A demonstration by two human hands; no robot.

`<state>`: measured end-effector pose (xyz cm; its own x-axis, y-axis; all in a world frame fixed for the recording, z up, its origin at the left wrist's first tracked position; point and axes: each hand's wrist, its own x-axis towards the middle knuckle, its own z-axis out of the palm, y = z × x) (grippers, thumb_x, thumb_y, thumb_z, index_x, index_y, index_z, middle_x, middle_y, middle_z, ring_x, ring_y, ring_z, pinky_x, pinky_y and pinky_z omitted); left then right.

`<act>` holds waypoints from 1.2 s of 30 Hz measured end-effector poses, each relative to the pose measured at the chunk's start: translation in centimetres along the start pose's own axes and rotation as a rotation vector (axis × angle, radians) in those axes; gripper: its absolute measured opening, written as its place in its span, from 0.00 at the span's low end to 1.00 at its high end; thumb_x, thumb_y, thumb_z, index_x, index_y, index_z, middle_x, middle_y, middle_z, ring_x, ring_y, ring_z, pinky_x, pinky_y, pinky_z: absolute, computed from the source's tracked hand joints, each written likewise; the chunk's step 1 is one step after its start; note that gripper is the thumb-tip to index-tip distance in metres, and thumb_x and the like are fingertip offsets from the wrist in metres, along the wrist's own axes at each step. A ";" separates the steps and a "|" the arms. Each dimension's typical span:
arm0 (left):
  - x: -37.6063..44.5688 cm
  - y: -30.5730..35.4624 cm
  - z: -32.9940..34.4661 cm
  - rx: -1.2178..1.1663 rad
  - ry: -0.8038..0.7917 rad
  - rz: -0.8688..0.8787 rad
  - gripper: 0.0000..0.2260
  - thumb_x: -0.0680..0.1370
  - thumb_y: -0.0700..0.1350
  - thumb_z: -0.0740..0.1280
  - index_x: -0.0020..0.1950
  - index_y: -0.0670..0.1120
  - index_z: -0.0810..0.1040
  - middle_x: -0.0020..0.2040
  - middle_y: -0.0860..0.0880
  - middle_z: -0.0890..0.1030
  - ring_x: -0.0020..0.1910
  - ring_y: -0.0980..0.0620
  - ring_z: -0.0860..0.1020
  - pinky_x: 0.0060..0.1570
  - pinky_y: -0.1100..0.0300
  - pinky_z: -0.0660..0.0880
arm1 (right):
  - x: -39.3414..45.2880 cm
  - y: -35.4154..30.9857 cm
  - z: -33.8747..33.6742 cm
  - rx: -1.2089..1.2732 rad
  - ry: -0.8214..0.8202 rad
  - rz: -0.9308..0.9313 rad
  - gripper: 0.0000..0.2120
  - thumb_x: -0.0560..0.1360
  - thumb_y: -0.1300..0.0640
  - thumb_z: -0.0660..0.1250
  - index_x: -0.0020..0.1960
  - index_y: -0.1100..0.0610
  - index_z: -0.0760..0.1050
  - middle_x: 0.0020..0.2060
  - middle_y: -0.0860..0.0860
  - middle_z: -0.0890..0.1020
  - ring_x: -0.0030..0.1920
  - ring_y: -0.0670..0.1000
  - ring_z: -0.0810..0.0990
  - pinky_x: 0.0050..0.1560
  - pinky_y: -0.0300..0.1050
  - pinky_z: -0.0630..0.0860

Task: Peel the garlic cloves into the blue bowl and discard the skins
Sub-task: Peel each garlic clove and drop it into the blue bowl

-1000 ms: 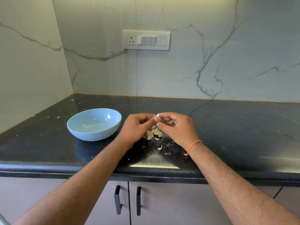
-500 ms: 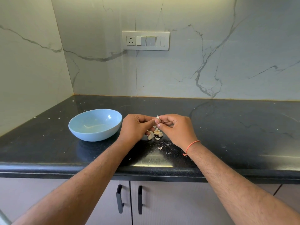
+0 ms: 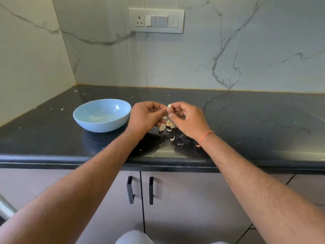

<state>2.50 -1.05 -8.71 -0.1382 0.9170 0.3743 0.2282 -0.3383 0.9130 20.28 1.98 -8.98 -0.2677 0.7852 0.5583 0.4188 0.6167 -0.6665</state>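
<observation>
1. Left hand (image 3: pixel 145 117) and right hand (image 3: pixel 187 118) meet above the counter (image 3: pixel 246 124), fingers curled, both pinching one clove (image 3: pixel 169 106) between the fingertips.
2. Loose cloves (image 3: pixel 166 125) lie on the counter under the hands.
3. Bowl (image 3: pixel 102 115) sits just left of the left hand.
4. Skin scrap (image 3: pixel 172 138) lies nearer the counter edge.

Bowl (image 3: pixel 102 115) on counter (image 3: pixel 246 124), left of both hands. Left hand (image 3: pixel 145 117) and right hand (image 3: pixel 189 120) meet over garlic pile (image 3: pixel 166 125). Garlic bit (image 3: pixel 169 106) between fingertips. Switch plate (image 3: pixel 156 20) on wall behind. Cupboard doors (image 3: pixel 175 199) under counter.
</observation>
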 end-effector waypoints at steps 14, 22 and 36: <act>0.6 -0.9 0.3 0.130 -0.071 0.061 0.08 0.81 0.50 0.73 0.51 0.46 0.82 0.41 0.48 0.86 0.37 0.50 0.87 0.40 0.55 0.83 | 0.2 0.7 0.0 -0.066 0.031 -0.098 0.06 0.79 0.53 0.74 0.54 0.48 0.88 0.37 0.46 0.84 0.38 0.45 0.82 0.41 0.42 0.80; 0.8 -1.0 0.8 0.341 -0.141 0.189 0.10 0.86 0.50 0.63 0.49 0.46 0.75 0.36 0.57 0.77 0.32 0.62 0.72 0.35 0.69 0.69 | 0.2 0.6 -0.1 0.114 -0.044 0.021 0.08 0.79 0.49 0.74 0.57 0.46 0.87 0.36 0.42 0.87 0.37 0.40 0.84 0.43 0.36 0.80; 0.7 -1.5 0.0 0.181 -0.078 0.045 0.05 0.78 0.43 0.77 0.53 0.48 0.87 0.45 0.50 0.88 0.45 0.47 0.87 0.49 0.55 0.84 | 0.7 1.1 -0.3 0.364 0.044 0.254 0.07 0.76 0.61 0.76 0.53 0.53 0.86 0.42 0.52 0.88 0.45 0.52 0.88 0.45 0.46 0.85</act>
<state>2.04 0.12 -9.84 -0.0504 0.9178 0.3938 0.4033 -0.3420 0.8487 20.79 3.15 -9.21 -0.1550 0.9162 0.3696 0.1314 0.3899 -0.9114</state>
